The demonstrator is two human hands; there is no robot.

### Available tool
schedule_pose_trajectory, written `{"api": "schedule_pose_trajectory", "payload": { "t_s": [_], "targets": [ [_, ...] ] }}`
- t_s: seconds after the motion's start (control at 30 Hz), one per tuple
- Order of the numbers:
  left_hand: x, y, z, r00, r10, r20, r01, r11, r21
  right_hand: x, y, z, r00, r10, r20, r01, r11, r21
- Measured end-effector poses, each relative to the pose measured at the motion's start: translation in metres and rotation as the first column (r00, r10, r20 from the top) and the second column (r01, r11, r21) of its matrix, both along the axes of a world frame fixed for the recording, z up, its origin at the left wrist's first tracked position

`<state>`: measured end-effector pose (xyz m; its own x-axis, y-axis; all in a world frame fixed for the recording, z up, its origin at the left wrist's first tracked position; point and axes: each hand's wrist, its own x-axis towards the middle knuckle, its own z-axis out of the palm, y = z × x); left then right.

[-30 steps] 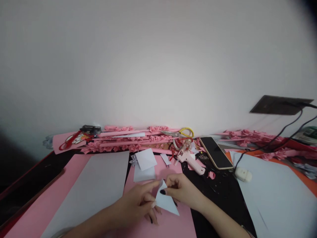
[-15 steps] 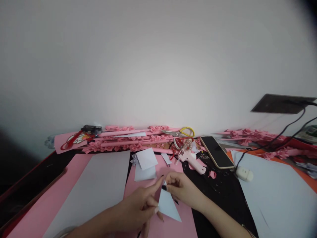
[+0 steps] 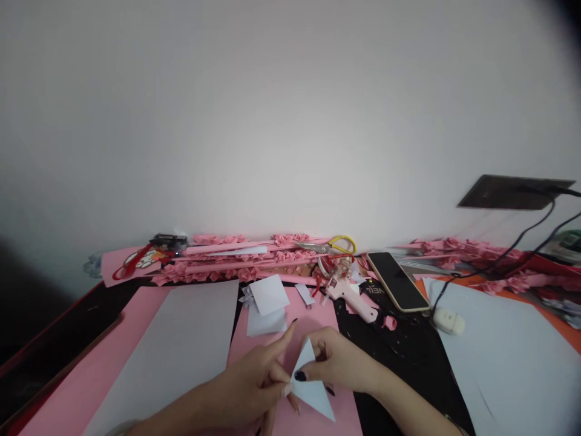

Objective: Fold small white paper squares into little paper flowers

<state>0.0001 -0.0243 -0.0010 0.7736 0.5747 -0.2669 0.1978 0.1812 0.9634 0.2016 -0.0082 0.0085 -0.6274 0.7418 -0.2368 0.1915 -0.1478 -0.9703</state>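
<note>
A light, bluish-white piece of paper, folded into a triangle, is held between both hands over a pink sheet. My left hand pinches its left corner between thumb and fingers, with the index finger stretched out past it. My right hand grips the paper from the right, its dark-nailed thumb pressed on the face. The fingers behind the paper are partly hidden. Beyond the hands lie white paper squares and a small paper strip.
A pink glue gun, yellow-handled scissors and a phone lie behind. Pink paper flower stems line the wall. Large white sheets are at left and right. A white case sits beside a black cable.
My right thumb has slid down from the paper's top corner to its middle left, and that corner now stands free above it. My left hand keeps its pinch.
</note>
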Motion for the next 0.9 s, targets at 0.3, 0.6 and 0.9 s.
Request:
{"api": "schedule_pose_trajectory", "payload": {
  "t_s": [0.3,0.6,0.9],
  "targets": [
    [0.002,0.001,0.003,0.991,0.124,0.047,-0.124,0.992,0.001,-0.002,0.004,-0.004,0.99,-0.122,-0.075,0.124,0.992,0.017],
    [0.005,0.01,0.004,0.895,0.436,0.091,-0.444,0.888,0.12,-0.016,-0.002,-0.009,0.888,-0.404,-0.22,0.373,0.912,-0.17],
    [0.007,0.007,0.007,0.89,0.442,-0.112,-0.38,0.855,0.353,-0.023,-0.007,-0.012,0.905,-0.372,-0.207,0.363,0.928,-0.083]
  ]
}}
